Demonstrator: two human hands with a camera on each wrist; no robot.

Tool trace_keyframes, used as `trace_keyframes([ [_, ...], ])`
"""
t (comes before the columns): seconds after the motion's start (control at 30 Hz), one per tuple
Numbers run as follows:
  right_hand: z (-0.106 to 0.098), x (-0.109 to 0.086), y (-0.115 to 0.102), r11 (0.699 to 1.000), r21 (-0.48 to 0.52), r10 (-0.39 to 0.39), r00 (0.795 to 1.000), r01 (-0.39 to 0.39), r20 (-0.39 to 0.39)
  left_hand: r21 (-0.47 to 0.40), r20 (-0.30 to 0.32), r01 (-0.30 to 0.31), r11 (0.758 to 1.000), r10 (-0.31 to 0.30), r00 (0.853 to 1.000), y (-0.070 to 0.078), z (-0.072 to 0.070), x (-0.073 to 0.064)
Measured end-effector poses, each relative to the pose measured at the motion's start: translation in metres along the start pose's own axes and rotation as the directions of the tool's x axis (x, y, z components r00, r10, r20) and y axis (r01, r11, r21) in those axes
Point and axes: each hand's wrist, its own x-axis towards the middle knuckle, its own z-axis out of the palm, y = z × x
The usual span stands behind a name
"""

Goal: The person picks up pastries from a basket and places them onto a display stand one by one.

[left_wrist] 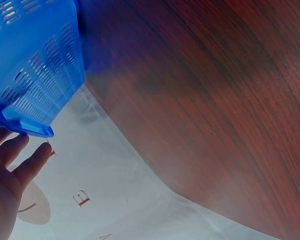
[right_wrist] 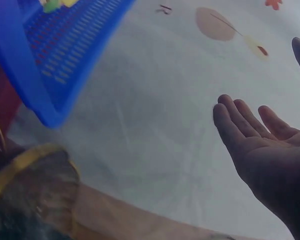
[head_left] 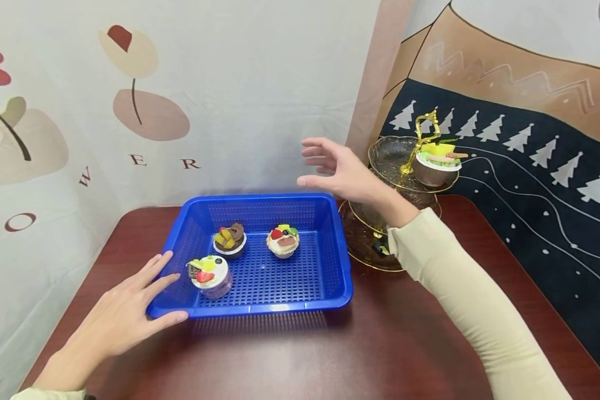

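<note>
My left hand [head_left: 125, 311] rests at the left rim of a blue plastic basket [head_left: 300, 306], fingers spread along its near corner. In the left wrist view, fingertips touch the rim of the basket [left_wrist: 37, 100]. Three toy cupcakes sit inside: a chocolate one with yellow fruit [head_left: 230, 241], a white-topped one with strawberry and blueberry [head_left: 213, 275], and a cream one with red and green bits [head_left: 283, 241]. Raised above the basket's back right corner, my right hand [head_left: 342, 172] holds nothing, its fingers loosely bent. The right wrist view shows the same empty hand [right_wrist: 270, 145].
A tiered stand with gold trim [head_left: 387, 166] is on the right, partly behind my right forearm. On its top tier is a cupcake with green and yellow topping [head_left: 437, 164]. Everything stands on a dark red wooden table [head_left: 280, 355], with printed cloths [head_left: 260, 83] hanging behind.
</note>
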Motion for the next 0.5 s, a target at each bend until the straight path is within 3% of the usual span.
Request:
trace_keyframes([
  [0.23, 0.025, 0.012, 0.019, 0.994, -0.014, 0.109, 0.991, -0.108, 0.077, -0.003, -0.001, -0.008, 1.000, 0.008, 1.000, -0.004, 0.000, 0.001],
  [0.5, 0.049, 0.022, 0.025, 0.988, -0.018, 0.156, 0.983, -0.155, 0.095, -0.009, -0.009, -0.016, 1.000, 0.016, 1.000, -0.008, 0.003, 0.001],
])
